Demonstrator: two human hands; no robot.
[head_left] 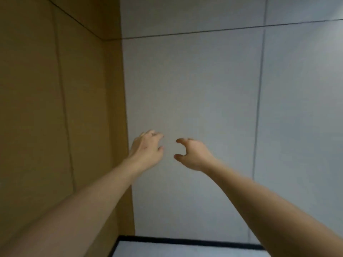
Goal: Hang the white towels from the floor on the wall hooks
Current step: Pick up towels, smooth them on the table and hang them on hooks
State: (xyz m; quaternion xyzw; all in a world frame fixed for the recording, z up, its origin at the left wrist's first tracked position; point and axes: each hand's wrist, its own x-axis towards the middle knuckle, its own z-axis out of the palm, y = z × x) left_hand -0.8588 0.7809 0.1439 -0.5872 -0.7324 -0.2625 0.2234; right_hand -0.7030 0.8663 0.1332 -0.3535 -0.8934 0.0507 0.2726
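Both arms reach forward toward a pale grey wall. My left hand (146,150) is raised near the corner, fingers loosely curled, holding nothing. My right hand (193,153) is beside it a short gap to the right, thumb and fingers bent in a loose claw, also holding nothing. No towel and no wall hook shows in this view.
A brown panelled wall (55,108) fills the left side and meets the grey wall (204,80) at a corner. A black skirting strip (185,241) runs along the bottom, with pale floor (167,251) below it. Thin seams cross the grey wall.
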